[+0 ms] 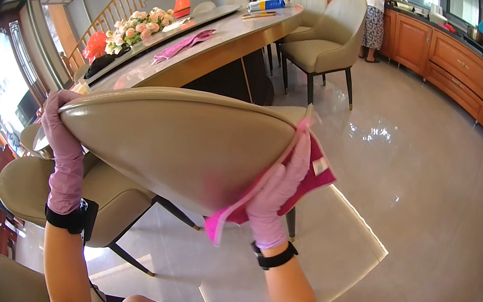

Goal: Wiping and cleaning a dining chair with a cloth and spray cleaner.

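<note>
Right in front of me is the beige leather-like backrest of a chair (176, 145). My left hand (64, 142), in a pink glove, grips the backrest's left edge with its fingers curled around the rim. A bright pink cloth (314, 172) with a small white tag lies under my right hand (278, 190), also gloved in pink. That hand presses the cloth against the right side of the backrest, and part of the cloth hangs below. Black bands circle both wrists.
Beyond the backrest runs a long table (220, 48) with a pink cloth (184, 46), flowers (140, 26) and a blue-and-white pack (266, 5). Beige chairs (324, 45) stand alongside; another chair (115, 197) is at lower left. A person (375, 20) stands by the kitchen cabinets (461, 65).
</note>
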### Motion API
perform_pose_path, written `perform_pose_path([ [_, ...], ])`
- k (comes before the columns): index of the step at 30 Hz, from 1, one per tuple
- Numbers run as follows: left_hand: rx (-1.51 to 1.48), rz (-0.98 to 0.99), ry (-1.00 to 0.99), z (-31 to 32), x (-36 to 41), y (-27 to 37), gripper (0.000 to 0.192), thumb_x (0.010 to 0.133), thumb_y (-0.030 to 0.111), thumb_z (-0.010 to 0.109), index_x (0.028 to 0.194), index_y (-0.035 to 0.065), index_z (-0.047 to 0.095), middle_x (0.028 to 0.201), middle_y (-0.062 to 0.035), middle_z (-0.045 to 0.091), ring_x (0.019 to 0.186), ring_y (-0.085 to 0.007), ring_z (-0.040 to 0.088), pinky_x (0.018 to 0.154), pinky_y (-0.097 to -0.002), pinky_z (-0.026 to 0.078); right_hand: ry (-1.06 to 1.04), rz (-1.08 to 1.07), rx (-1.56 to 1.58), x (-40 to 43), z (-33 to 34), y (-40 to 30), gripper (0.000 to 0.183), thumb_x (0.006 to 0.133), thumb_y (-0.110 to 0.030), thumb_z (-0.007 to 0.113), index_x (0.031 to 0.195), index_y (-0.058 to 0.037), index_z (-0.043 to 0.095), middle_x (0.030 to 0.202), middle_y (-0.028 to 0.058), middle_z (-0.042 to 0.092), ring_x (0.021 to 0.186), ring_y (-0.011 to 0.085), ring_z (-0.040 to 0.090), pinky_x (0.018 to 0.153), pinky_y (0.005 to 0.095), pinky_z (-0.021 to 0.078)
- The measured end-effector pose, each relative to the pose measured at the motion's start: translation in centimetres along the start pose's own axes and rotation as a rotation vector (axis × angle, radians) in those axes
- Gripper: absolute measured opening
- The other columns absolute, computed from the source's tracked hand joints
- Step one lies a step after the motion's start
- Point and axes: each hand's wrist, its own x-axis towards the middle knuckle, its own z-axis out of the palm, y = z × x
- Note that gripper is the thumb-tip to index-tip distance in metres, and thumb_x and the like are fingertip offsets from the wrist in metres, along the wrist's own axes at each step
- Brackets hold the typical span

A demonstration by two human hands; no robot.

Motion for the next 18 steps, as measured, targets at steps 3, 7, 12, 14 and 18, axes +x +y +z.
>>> perform_pose_path([
  [3,-0.099,-0.051,0.088,0.0,0.2,-0.3,0.046,0.096,0.026,0.031,0.07,-0.002,0.057,0.07,-0.0069,0.059,0.066,-0.0114,0.05,0.069,-0.0245,0.04,-0.063,0.329,0.138,-4.1,-0.3,6.6,0.054,0.093,-0.037,0.035,0.133,-0.0009,0.035,0.133,0.0186,0.038,0.122,0.0319,0.036,0.103,0.0396,0.026],
  [7,-0.161,0.008,0.061,0.0,0.2,-1.0,0.042,0.096,0.026,0.032,0.073,-0.0007,0.054,0.073,-0.0073,0.057,0.067,-0.0118,0.05,0.069,-0.0248,0.04,-0.184,1.07,0.909,-3.9,-2.0,11.3,0.056,0.092,-0.045,0.036,0.13,-0.0049,0.039,0.127,0.0103,0.043,0.115,0.0231,0.042,0.097,0.0355,0.0341],
  [12,-0.286,-0.054,0.011,-3.1,0.3,-2.2,0.028,0.093,0.023,0.038,0.081,0.0025,0.052,0.078,-0.0069,0.056,0.074,-0.0145,0.052,0.077,-0.028,0.043,0.018,1.105,0.848,-3.8,-0.2,6.5,0.059,0.091,-0.054,0.038,0.127,-0.0089,0.043,0.122,0.0027,0.048,0.109,0.0134,0.047,0.091,0.0306,0.0418],
  [14,-0.393,-0.146,-0.041,-2.4,0.3,-2.0,0.029,0.093,0.025,0.038,0.082,0.0027,0.053,0.079,-0.0071,0.056,0.078,-0.015,0.054,0.078,-0.0299,0.045,0.146,0.533,0.114,-6.6,0.4,6.7,0.055,0.091,-0.052,0.04,0.124,-0.009,0.046,0.117,0.0038,0.052,0.106,0.0127,0.05,0.088,0.0284,0.0429],
  [18,-0.486,-0.275,0.231,-3.1,0.4,-0.6,0.032,0.093,0.028,0.039,0.083,0.0009,0.054,0.078,-0.0084,0.056,0.076,-0.0178,0.056,0.077,-0.0326,0.047,-0.191,0.824,0.579,-3.7,0.4,11.3,0.052,0.095,-0.034,0.034,0.138,-0.0044,0.028,0.14,0.0087,0.03,0.131,0.0181,0.025,0.107,0.0287,0.0182],
])
